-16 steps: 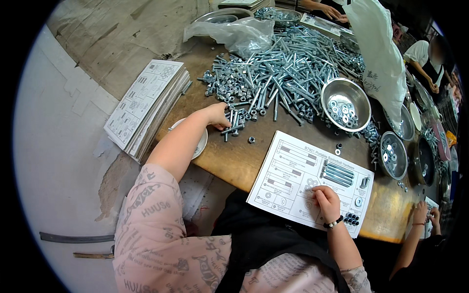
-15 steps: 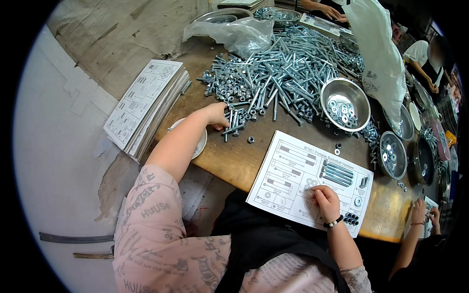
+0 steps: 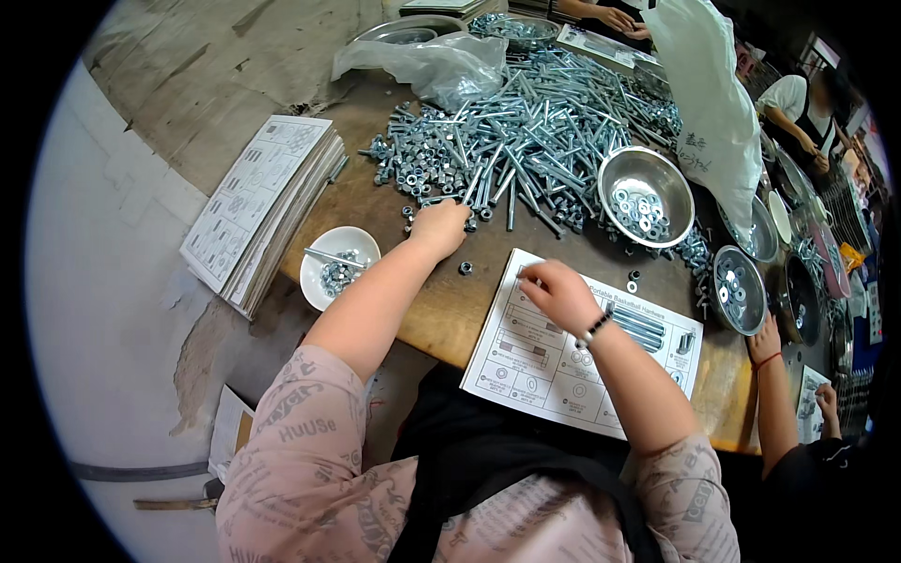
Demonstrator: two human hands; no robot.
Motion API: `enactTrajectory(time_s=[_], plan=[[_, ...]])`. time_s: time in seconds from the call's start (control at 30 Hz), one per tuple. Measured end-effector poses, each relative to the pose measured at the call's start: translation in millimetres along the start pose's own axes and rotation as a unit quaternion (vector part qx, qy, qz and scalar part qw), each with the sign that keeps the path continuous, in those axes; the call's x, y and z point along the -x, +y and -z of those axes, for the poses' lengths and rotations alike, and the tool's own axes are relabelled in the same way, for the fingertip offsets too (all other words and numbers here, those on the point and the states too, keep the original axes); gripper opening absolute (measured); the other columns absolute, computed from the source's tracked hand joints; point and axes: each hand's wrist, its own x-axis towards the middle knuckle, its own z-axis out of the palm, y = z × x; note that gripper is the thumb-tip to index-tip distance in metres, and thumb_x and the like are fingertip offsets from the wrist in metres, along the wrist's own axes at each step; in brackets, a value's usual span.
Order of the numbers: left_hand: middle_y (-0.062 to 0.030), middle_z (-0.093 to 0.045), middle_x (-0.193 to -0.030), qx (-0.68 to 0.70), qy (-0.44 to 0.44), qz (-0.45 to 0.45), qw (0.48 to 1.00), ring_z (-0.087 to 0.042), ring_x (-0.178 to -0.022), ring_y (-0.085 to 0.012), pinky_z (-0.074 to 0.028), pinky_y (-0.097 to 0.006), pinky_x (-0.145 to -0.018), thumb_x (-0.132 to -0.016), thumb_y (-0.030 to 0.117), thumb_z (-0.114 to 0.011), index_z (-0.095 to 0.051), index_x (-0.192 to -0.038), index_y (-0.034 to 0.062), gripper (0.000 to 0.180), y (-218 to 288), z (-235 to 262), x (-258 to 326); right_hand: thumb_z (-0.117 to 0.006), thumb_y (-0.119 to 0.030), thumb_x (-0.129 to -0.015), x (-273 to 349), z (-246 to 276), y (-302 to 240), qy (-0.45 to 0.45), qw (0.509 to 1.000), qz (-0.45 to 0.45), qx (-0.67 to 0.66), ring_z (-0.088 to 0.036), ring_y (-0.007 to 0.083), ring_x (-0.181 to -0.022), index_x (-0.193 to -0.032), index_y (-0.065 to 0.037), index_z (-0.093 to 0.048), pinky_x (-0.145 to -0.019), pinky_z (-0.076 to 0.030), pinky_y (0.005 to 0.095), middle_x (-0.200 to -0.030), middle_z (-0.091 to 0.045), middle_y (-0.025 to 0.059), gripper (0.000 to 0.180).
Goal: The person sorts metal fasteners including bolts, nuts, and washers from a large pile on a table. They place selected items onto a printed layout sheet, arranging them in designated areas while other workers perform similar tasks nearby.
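Note:
My left hand [image 3: 441, 228] reaches to the near edge of a large pile of bolts [image 3: 540, 141]. Its fingers curl down over some bolts and are partly hidden, so what they hold cannot be made out. My right hand [image 3: 560, 293] hovers above the upper left part of a printed hardware sheet [image 3: 516, 375], fingers loosely bent and apart, nothing visible in them. On the sheet's right lie several long bolts [image 3: 636, 328] side by side and a shorter bolt [image 3: 686, 343]. A single nut [image 3: 465, 268] sits on the table between my hands.
Left of my forearm stands a white bowl [image 3: 313, 281] with small hardware and a bolt across it. Beyond it is a stack of printed sheets [image 3: 253, 202]. Steel bowls of washers [image 3: 690, 197] and a plastic bag [image 3: 709, 113] stand right. A co-worker's hand [image 3: 765, 340] is at the right table edge.
My right hand has risen from the sheet's lower part and moved left and away from me. My left hand has shifted slightly over the bolts, uncovering the white bowl. The view has shifted a little.

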Motion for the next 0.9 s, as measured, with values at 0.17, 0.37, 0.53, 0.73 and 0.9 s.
enactTrajectory(time_s=[0.17,0.37,0.53,0.73,0.9], plan=[[-0.012,-0.06,-0.093,0.111,-0.031,-0.048,0.992,-0.057,-0.089,-0.0279,-0.046,-0.038,-0.076,-0.072,0.011,-0.062,-0.06,-0.096,0.0077,0.024,-5.3,0.5,9.4,-0.057,-0.013,-0.078,-69.0,-30.7,9.6,0.053,0.989,0.029,0.134,-0.056,0.0297,-0.09,-0.098,-0.011,-0.059,-0.077,-0.046,0.0374,-0.094,-0.055,0.0131,0.021],[-0.0123,-0.058,-0.094,0.095,0.039,0.001,0.995,-0.057,-0.089,-0.0296,-0.046,-0.038,-0.075,-0.071,0.015,-0.065,-0.06,-0.094,0.006,0.024,-20.0,-11.0,12.0,-0.056,-0.01,-0.076,-107.6,-58.3,11.8,0.058,0.98,0.045,0.186,-0.054,0.0302,-0.095,-0.102,-0.011,-0.058,-0.081,-0.045,0.0391,-0.102,-0.054,0.013,0.026],[-0.0131,-0.056,-0.096,0.02,0.086,0.032,0.996,-0.056,-0.091,-0.0309,-0.045,-0.039,-0.077,-0.07,0.021,-0.069,-0.057,-0.1,0.0045,0.037,-3.0,-2.7,21.6,-0.045,-0.007,-0.081,-114.9,-64.9,16.7,0.003,0.972,0.027,0.232,-0.055,0.0287,-0.095,-0.093,-0.007,-0.06,-0.08,-0.047,0.0385,-0.1,-0.055,0.0132,0.019],[-0.0117,-0.057,-0.097,0.057,0.069,0.008,0.996,-0.055,-0.094,-0.0298,-0.04,-0.041,-0.084,-0.069,0.023,-0.07,-0.056,-0.103,0.0077,0.04,-7.9,-12.3,21.7,-0.049,-0.011,-0.08,-112.5,-51.8,11.6,-0.067,0.975,-0.005,0.211,-0.058,0.0322,-0.088,-0.091,-0.005,-0.06,-0.075,-0.048,0.0399,-0.095,-0.055,0.0164,0.016],[-0.011,-0.056,-0.097,0.001,0.069,0.051,0.996,-0.054,-0.094,-0.03,-0.039,-0.041,-0.083,-0.068,0.02,-0.07,-0.055,-0.104,0.01,0.04,-6.3,-15.3,15.3,-0.054,-0.016,-0.08,-110.9,-53.5,25.1,0.007,0.983,0.003,0.185,-0.057,0.0329,-0.087,-0.091,-0.009,-0.06,-0.074,-0.048,0.0409,-0.096,-0.052,0.016,0.014]])
